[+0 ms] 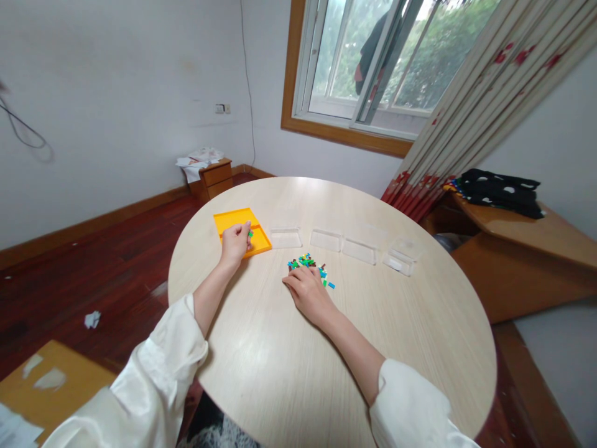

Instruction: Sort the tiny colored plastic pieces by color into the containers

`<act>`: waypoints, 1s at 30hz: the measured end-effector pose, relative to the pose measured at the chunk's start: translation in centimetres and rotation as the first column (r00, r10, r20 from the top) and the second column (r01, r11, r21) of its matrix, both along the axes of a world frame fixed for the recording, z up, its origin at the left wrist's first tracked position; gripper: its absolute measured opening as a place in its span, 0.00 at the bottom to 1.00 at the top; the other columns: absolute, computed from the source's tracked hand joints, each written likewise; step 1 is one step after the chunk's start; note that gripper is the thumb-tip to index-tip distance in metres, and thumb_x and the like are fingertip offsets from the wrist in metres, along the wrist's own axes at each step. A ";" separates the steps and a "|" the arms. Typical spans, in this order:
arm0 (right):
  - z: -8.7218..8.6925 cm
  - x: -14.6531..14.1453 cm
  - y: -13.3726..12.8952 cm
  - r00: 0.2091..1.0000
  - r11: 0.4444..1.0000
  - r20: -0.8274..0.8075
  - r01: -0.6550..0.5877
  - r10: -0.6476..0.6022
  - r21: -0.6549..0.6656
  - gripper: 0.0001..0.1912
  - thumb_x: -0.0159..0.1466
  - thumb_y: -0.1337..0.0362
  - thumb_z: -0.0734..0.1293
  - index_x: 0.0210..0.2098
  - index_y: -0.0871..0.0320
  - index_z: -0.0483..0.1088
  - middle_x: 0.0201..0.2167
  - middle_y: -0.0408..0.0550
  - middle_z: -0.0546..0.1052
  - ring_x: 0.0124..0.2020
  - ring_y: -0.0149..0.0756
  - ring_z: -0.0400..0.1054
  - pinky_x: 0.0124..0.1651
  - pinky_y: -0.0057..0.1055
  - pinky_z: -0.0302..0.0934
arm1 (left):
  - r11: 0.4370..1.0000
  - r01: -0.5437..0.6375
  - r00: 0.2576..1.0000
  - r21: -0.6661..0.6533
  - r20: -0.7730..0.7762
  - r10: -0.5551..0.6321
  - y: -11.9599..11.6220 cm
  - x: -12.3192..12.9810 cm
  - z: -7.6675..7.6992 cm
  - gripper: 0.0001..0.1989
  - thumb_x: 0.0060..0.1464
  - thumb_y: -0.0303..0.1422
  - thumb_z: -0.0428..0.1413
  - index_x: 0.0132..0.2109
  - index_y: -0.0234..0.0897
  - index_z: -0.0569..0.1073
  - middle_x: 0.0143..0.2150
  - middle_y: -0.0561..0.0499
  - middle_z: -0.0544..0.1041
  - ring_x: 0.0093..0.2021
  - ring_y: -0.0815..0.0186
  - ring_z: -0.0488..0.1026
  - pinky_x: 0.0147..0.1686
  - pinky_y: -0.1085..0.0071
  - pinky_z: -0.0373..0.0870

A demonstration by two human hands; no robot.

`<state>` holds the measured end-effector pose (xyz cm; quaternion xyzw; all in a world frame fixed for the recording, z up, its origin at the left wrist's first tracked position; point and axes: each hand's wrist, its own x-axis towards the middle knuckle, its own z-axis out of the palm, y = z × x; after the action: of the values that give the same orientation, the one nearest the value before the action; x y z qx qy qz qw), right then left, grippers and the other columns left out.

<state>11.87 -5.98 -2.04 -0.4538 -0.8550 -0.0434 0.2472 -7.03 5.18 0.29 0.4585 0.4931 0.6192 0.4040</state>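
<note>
My left hand [236, 242] is over the open yellow case [263, 241], its fingers pinched on a small green piece [250, 234]. Small blue, green, brown, yellow and white pieces [305, 261] lie in a loose pile at the middle of the round table [280, 348]. My right hand [305, 287] rests palm down at the near edge of that pile, its fingers spread, covering part of it. One blue piece [331, 285] lies just to the right of my right hand.
Several clear plastic boxes [359, 251] stand in a row beyond and right of the pile. A wooden cabinet [217, 180] with papers stands behind at the left; a wooden desk [541, 249] with black cloth is at the right.
</note>
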 end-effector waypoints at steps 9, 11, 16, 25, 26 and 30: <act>-0.1 0.1 -0.1 0.998 1.000 0.059 0.010 -0.011 0.016 0.09 0.65 0.72 0.59 0.35 0.59 0.71 0.32 0.49 0.73 0.36 0.37 0.63 0.40 0.35 0.50 | 0.998 0.013 1.000 -0.064 -0.012 -0.013 0.0 0.2 0.0 0.12 0.51 0.36 0.56 0.26 0.35 0.63 0.13 0.59 0.65 0.11 0.74 0.63 0.13 0.79 0.59; 0.0 0.1 -0.1 0.999 1.000 0.044 0.007 -0.008 0.025 0.09 0.65 0.72 0.59 0.35 0.59 0.71 0.32 0.50 0.73 0.36 0.37 0.63 0.40 0.34 0.51 | 0.997 0.020 1.000 -0.070 -0.009 -0.021 0.0 0.2 0.0 0.11 0.51 0.36 0.55 0.26 0.35 0.64 0.13 0.58 0.66 0.12 0.73 0.64 0.15 0.78 0.63; 0.2 0.1 -0.2 0.994 1.000 -0.107 -0.004 0.004 0.000 0.11 0.65 0.71 0.57 0.37 0.59 0.70 0.34 0.52 0.72 0.36 0.38 0.64 0.39 0.33 0.59 | 0.998 0.052 0.999 -0.046 -0.008 -0.053 0.1 0.3 -0.5 0.08 0.49 0.34 0.57 0.30 0.33 0.67 0.16 0.57 0.69 0.18 0.71 0.70 0.23 0.74 0.71; -0.3 0.4 0.1 0.949 0.999 -0.313 -0.029 0.021 -0.022 0.13 0.64 0.72 0.56 0.41 0.59 0.70 0.36 0.53 0.70 0.38 0.38 0.66 0.43 0.36 0.64 | 0.997 0.059 0.996 -0.048 0.065 -0.056 0.4 0.5 -0.8 0.05 0.45 0.27 0.58 0.31 0.32 0.69 0.24 0.53 0.74 0.24 0.71 0.74 0.32 0.71 0.74; -0.3 0.5 0.1 0.947 0.999 -0.319 -0.031 0.022 -0.021 0.13 0.64 0.72 0.56 0.41 0.59 0.70 0.37 0.53 0.70 0.38 0.38 0.66 0.44 0.36 0.64 | 0.997 0.060 0.996 -0.051 0.073 -0.056 0.5 0.5 -0.8 0.05 0.44 0.26 0.58 0.30 0.32 0.69 0.25 0.53 0.74 0.25 0.71 0.74 0.33 0.71 0.74; -0.4 0.6 0.1 0.944 0.999 -0.331 -0.030 0.023 -0.018 0.13 0.64 0.73 0.56 0.41 0.59 0.70 0.37 0.54 0.70 0.38 0.37 0.67 0.43 0.36 0.65 | 0.998 0.061 0.996 -0.024 0.069 -0.059 0.7 0.5 -1.0 0.04 0.42 0.22 0.57 0.29 0.32 0.70 0.27 0.52 0.75 0.27 0.71 0.74 0.36 0.69 0.74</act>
<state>12.44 -5.90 -2.43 -0.4460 -0.8080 0.0463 0.3823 -6.55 5.85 -0.74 0.4461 0.4732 0.6157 0.4450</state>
